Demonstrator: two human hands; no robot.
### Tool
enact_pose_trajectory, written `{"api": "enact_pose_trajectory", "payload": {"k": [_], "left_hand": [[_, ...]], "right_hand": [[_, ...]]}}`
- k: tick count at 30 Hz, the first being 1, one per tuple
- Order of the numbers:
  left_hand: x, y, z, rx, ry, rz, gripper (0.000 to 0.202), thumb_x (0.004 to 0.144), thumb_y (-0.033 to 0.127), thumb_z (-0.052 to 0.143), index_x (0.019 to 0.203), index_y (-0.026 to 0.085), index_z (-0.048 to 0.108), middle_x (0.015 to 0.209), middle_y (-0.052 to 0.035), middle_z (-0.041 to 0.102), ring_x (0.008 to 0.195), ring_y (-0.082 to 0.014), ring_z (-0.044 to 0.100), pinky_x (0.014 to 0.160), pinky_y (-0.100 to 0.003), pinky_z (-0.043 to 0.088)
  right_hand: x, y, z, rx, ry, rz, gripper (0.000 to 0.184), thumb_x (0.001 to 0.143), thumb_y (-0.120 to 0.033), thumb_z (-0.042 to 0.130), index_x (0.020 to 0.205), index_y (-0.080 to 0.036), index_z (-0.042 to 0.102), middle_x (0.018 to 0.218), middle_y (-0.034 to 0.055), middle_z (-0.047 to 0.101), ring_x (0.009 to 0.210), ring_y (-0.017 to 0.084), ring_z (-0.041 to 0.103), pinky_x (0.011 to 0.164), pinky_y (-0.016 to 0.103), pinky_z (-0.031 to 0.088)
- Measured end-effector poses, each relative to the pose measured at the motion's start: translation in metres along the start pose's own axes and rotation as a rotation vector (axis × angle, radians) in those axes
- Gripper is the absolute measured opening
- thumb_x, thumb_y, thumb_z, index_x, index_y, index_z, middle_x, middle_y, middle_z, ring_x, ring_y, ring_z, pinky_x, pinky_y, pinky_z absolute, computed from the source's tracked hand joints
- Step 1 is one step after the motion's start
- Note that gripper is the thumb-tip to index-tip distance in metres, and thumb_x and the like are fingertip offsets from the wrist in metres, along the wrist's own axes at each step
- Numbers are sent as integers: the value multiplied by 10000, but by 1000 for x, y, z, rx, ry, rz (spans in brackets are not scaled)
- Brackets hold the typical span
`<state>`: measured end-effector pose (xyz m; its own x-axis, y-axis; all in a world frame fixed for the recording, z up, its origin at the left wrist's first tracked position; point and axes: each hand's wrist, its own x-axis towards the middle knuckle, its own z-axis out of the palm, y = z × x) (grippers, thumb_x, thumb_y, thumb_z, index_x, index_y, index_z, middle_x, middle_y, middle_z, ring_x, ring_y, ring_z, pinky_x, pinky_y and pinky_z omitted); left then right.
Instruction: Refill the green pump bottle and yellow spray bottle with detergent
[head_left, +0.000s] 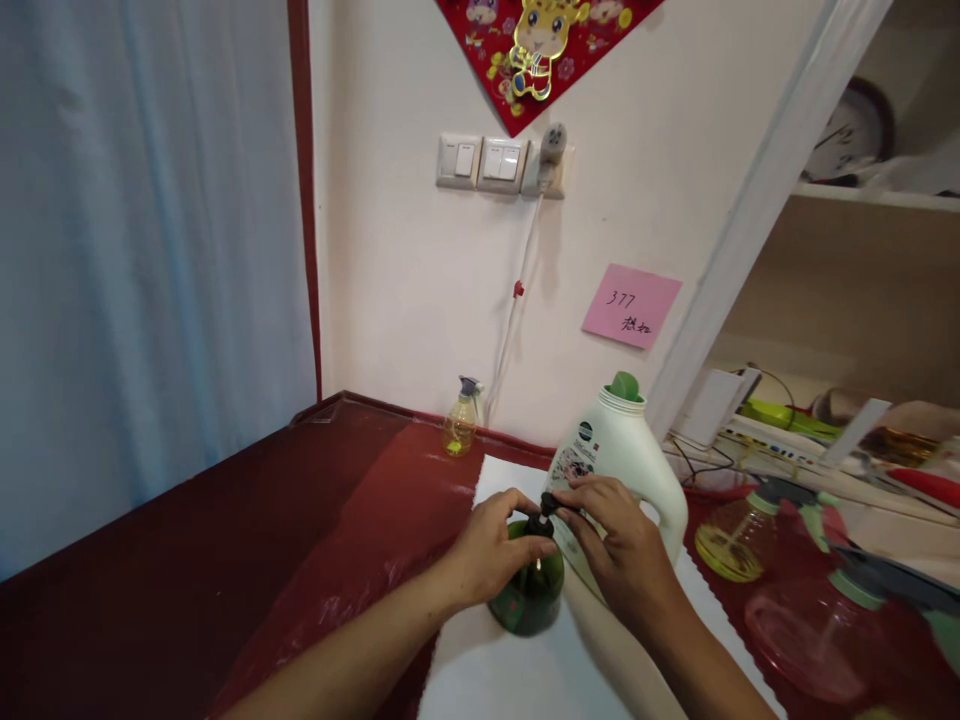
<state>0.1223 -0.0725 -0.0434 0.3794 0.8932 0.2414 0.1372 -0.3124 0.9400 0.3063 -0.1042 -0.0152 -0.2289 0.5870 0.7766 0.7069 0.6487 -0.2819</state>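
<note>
Left hand (486, 552) holding one green pump bottle (529, 600), right hand (621, 535) pinching its black nozzle (549, 503). One big white jug (611, 445) beside it.

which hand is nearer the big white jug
Right. The right hand is in front of the white jug, at the black pump head; the left hand is farther off, left of the jug, at the neck of the green bottle.

On the table (187, 560) a sheet (480, 665) is laid, and on it the pump bottle (529, 608) is set, with the jug (619, 440) at one o'clock. One sprayer (459, 425) is placed at eleven, beside the wall (397, 290); two others (731, 545) are stood around three.
</note>
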Motion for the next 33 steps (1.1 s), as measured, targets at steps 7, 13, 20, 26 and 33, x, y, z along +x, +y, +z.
{"api": "enact_pose_trajectory", "payload": {"k": [7,13,20,26,33], "left_hand": [[2,9,-17,38,-169,71,224,777,278,672,986,210,714,1040,-54,705,1032,-272,609,949,-390,437],[0,10,-8,-11,-87,35,384,722,303,750,1072,189,638,1093,-68,696,1020,-262,607,879,-360,461],[0,6,-6,12,-71,44,338,741,334,697,1033,164,680,1075,-93,708,1032,-288,608,924,-401,452],[1,7,-11,30,-128,65,373,776,332,638,1087,135,697,1098,-134,701,1069,-322,602,970,-455,432],[0,13,-20,-54,-218,70,352,826,357,659,1122,183,736,1176,-130,725,1138,-337,629,1011,-477,449]], "right_hand": [[1,-2,-1,-9,5,-5,135,947,-224,606,1022,-249,715,911,52,730,1003,256,641,859,419,545],[2,-4,-1,-11,-7,0,123,948,-222,604,1008,-235,711,895,50,727,998,254,640,863,424,543],[0,-1,-1,5,-6,25,135,945,-224,606,1020,-238,718,920,61,732,1013,261,638,877,433,537],[0,-2,0,30,-9,64,151,951,-256,594,1020,-243,728,927,62,735,1017,260,643,903,450,537],[-23,-13,1,108,-3,266,511,954,-345,585,1450,-283,480,1390,97,614,1241,263,593,1028,486,506]]}}
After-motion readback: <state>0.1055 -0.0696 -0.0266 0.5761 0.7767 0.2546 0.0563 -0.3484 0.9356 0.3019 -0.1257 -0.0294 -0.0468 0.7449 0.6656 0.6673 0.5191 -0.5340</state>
